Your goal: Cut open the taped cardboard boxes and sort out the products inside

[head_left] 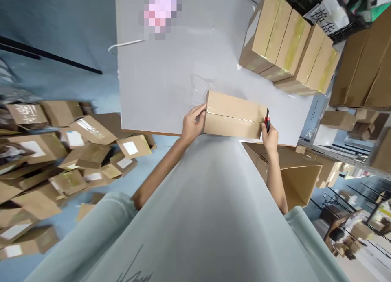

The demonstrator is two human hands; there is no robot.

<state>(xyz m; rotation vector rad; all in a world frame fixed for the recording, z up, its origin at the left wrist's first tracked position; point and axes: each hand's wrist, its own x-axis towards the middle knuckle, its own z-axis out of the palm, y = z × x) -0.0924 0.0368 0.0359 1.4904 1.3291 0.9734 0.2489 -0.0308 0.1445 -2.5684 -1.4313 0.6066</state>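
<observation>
A long brown cardboard box (235,113) lies between my hands at the near edge of the table, a seam running along its upper face. My left hand (193,123) grips its left end, fingertips at the far corner and thumb against the end wall. At the other end, my right hand (270,137) is closed round a black and red utility knife (267,121), which points away from me. That hand rests against the right end of the box. Whether the knife's blade is out is too small to tell.
On the grey table (152,78), several taped cardboard boxes (284,42) stand at the far right. A blurred pinkish item (161,9) and a white cable (126,43) lie farther back. Opened boxes (73,147) are heaped on the floor at left. A large open carton (301,176) is below right.
</observation>
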